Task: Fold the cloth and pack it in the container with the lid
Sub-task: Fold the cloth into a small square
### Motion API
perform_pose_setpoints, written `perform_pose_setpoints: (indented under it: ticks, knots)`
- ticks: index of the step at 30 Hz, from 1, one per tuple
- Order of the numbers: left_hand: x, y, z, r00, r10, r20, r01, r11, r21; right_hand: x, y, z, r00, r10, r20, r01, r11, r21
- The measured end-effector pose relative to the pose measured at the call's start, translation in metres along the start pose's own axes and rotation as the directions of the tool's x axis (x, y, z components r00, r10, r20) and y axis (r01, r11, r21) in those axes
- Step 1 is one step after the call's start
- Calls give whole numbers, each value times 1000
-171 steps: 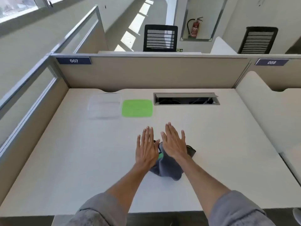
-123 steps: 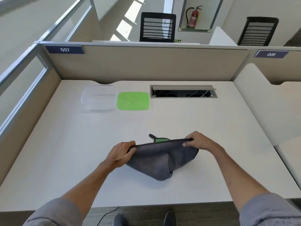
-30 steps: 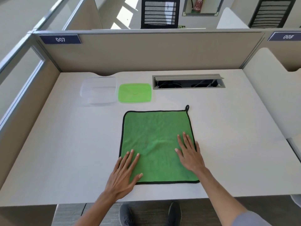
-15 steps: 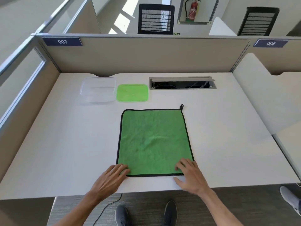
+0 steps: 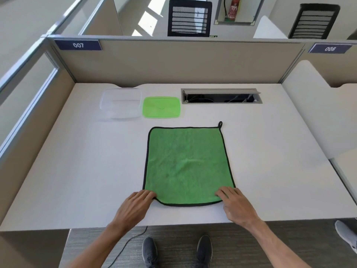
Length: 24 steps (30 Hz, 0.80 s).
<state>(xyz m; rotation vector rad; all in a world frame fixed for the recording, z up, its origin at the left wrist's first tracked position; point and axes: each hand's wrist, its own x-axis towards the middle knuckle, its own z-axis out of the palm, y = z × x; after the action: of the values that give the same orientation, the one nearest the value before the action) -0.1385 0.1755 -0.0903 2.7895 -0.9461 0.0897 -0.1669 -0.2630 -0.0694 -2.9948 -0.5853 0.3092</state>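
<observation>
Head view: green cloth [image 5: 188,165] flat on tabletop [image 5: 77,171]; left hand [image 5: 135,205] & right hand [image 5: 236,205] fingers pinch near corners, apparently for 1st fold

A green cloth [image 5: 188,165] with black edging lies spread flat on the white desk [image 5: 77,171], its hanging loop at the far right corner. The left hand [image 5: 135,206] sits at the near left corner, fingers curled onto the hem; the right hand [image 5: 236,206] does the same at the near right corner. Whether either has pinched the fabric is hard to tell. Beyond the cloth, a clear container [image 5: 120,103] stands open, with a green lid [image 5: 161,107] lying just beside it on the right. A cable slot [image 5: 221,96] is further right.
</observation>
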Motion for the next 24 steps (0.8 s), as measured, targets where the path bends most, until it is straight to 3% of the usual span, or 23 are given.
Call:
perform_pose_setpoints:
  ticks: [4,9,12,17,20,24]
  knots:
    - [13,0,-6,985,-151,-82,143,985,-92,2,7,3,996,-55,-69,54,998,-23]
    - [25,-8,-5,967,-245,-67,227,953,-202,11,14,3,988,-123,-93,116,990,-77]
    - [33,-11,-4,944,-315,-97,281,923,-262,21,17,0,975,-131,-182,117,990,-85]
    - [59,-18,-8,892,-396,-218,333,901,-278,58,29,-27,941,160,-298,-111,978,176]
    - [85,-25,-16,840,-477,-257,394,863,-316,87,40,-53,895,371,-248,-264,888,377]
    - [128,-34,-26,757,-608,-239,491,771,-406,130,57,-79,821,529,-216,-339,755,561]
